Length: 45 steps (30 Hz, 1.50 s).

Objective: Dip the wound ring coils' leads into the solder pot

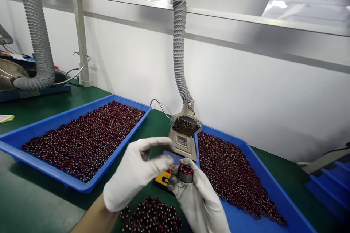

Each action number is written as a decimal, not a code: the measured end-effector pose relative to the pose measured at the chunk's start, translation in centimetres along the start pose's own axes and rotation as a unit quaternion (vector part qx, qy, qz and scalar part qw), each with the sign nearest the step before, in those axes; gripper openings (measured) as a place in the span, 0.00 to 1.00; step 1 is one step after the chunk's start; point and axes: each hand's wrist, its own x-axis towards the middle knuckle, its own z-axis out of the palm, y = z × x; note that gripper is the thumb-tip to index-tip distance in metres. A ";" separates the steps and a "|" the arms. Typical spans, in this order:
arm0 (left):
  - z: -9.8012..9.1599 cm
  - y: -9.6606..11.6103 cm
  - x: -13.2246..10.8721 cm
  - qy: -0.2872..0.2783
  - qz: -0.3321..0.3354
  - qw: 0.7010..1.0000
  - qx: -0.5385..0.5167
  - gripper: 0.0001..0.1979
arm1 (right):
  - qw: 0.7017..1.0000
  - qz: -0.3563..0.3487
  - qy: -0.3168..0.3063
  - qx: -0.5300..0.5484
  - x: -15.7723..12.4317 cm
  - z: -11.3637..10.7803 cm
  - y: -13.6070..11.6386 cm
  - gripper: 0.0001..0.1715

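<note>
My right hand [198, 193], in a white glove with greyed fingertips, pinches a small black ring-shaped part [186, 173] with red segments on its top. Just left of it is my left hand [138, 169], also gloved, with thumb and fingers apart and nothing visible between them; its thumb is slightly blurred. Below the hands lies a loose heap of similar ring parts [153, 215]. Partly hidden behind the hands is a yellow device [163, 179] with a small red light. Beyond them stands a metal plate unit [182, 142] with a round fan grille.
Blue trays on the left [90, 186] and right [273, 178] hold masses of similar parts. A grey ribbed hose [179, 40] drops to the fan unit. Another hose [38, 32] hangs at far left. Stacked blue bins [332, 184] stand at right on the green tabletop [38, 204].
</note>
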 end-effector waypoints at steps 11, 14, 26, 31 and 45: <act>0.1 -0.4 -0.3 -0.028 0.028 0.998 -0.047 0.07 | 0.999 -0.033 0.020 -0.015 -0.2 -0.6 0.4 0.16; -0.5 0.1 -0.2 -0.005 0.021 1.000 -0.017 0.09 | 0.999 0.014 -0.019 0.031 -0.1 -0.3 0.1 0.16; 0.7 0.0 -0.7 0.016 0.044 0.996 -0.081 0.08 | 0.890 -0.354 0.095 -0.273 0.2 -0.7 1.7 0.16; 1.8 -0.5 -0.3 -0.071 -0.139 0.982 -0.110 0.10 | 0.692 -0.556 0.089 -0.452 0.4 -0.6 3.1 0.24; 2.0 -0.9 -0.1 0.027 -0.130 0.978 -0.159 0.08 | 0.672 -0.577 0.104 -0.452 0.5 -0.5 2.7 0.25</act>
